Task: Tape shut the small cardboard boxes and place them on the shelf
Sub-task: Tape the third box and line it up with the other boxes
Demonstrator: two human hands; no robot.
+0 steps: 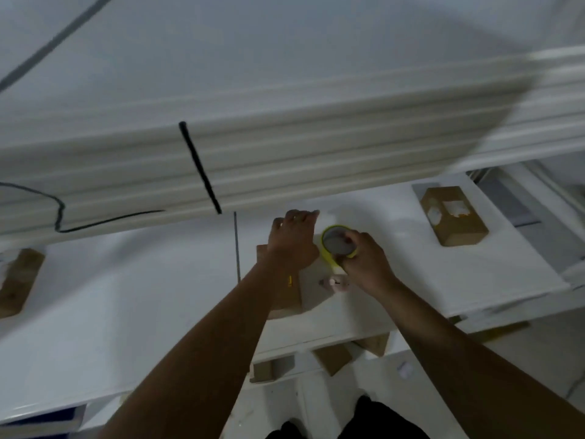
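I see both hands out over the white shelf (126, 296), working on a small cardboard box (304, 289) that sits near the shelf's front edge, roughly in the middle of the view. My left hand (292, 240) lies on top of the box toward its far side, fingers curled and pressing down; it grips nothing that I can make out. My right hand (364, 258) is closed around a roll of yellow tape (338, 245), held just right of the left hand and just above the box, with a short strip of tape running down from the roll to the box top. A second cardboard box (452, 217) lies well apart on the far right of the same shelf, with pale label scraps on its top. A third box (19, 280) shows at the far left edge, partly cut off. Below the shelf's front edge, a few more brown boxes (332, 359) sit on a lower level. A black cable (199, 166) hangs across the blurred white shelf above.
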